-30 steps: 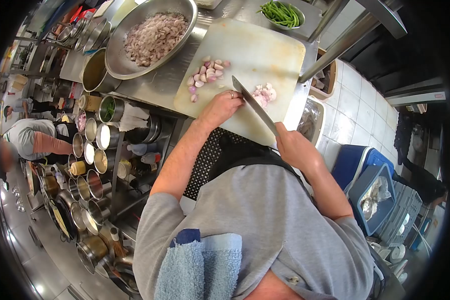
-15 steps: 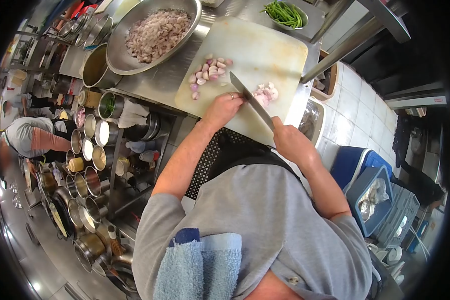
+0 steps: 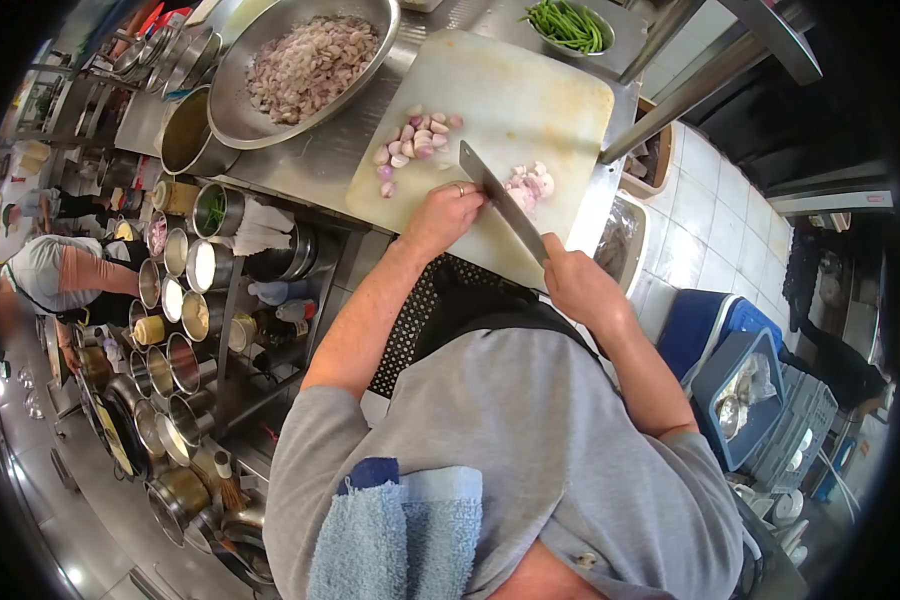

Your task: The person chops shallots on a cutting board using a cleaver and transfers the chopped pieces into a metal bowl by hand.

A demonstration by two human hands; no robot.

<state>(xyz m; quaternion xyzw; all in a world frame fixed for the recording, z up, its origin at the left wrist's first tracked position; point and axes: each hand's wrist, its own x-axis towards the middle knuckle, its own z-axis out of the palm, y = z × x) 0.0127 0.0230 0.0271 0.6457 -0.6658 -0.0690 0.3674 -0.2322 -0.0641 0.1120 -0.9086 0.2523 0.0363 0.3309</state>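
My right hand (image 3: 575, 280) is wrapped round the handle of a large knife (image 3: 500, 198), whose blade slants across the white cutting board (image 3: 530, 100). My left hand (image 3: 447, 215), with a ring on one finger, is closed beside the blade; what its fingers hold is hidden. Peeled shallots (image 3: 417, 140) lie in a loose group up and left of the blade. Right of the knife sits a small pile of cut shallot pieces (image 3: 530, 186). A big metal bowl (image 3: 232, 110) of sliced shallots (image 3: 315, 70) stands left of the board.
A bowl of green beans (image 3: 570, 27) stands beyond the board. Metal posts (image 3: 705, 85) rise at the right, near a lidded tub (image 3: 622, 240) and a blue crate (image 3: 738, 400). Pots and containers (image 3: 185, 365) fill the left, where another person (image 3: 60, 275) stands.
The knife and my right hand have shifted slightly left and up since a second ago. My left hand stays beside the blade. The shallot groups look much the same.
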